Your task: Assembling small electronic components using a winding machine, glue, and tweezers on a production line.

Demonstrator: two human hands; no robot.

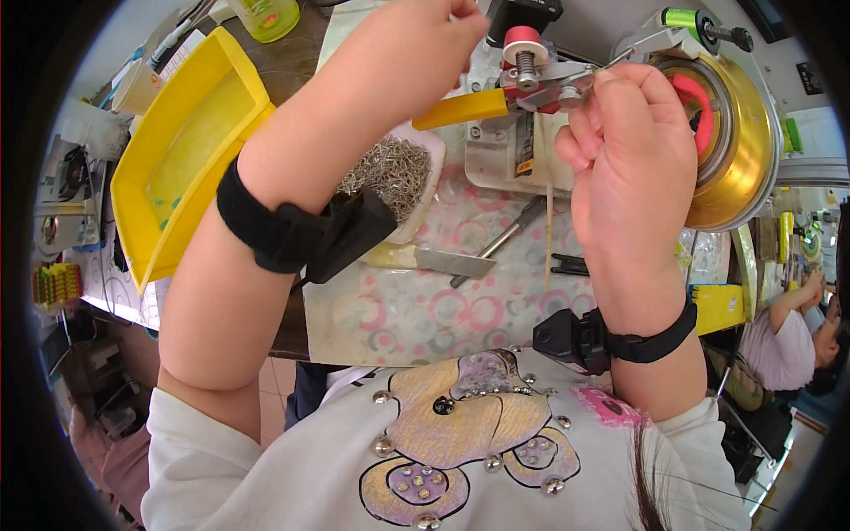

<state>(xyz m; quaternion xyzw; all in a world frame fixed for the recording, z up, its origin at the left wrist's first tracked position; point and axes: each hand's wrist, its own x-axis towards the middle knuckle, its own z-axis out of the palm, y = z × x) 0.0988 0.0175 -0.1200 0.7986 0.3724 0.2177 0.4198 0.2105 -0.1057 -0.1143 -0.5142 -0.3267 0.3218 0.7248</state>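
My left hand (443, 40) reaches up to the top edge, left of a small bench machine, and is partly cut off. Its fingers are curled; what they hold, if anything, is hidden. My right hand (633, 133) is raised in front of a gold-coloured wheel (739, 168), thumb and fingers pinched together beside the machine's metal arm (575, 75). Anything in that pinch is too small to make out. Between my hands sit a red-and-white knob (524, 42), a metal spring (527, 71) and a yellow handle (460, 110).
A white tray (434, 177) full of small metal pieces stands under my left forearm. Nearer lie a flat metal blade (453, 263), a rod-shaped tool (500, 243) and a black tool (569, 265). A yellow bin (133, 208) is at left. Another person (779, 345) sits at far right.
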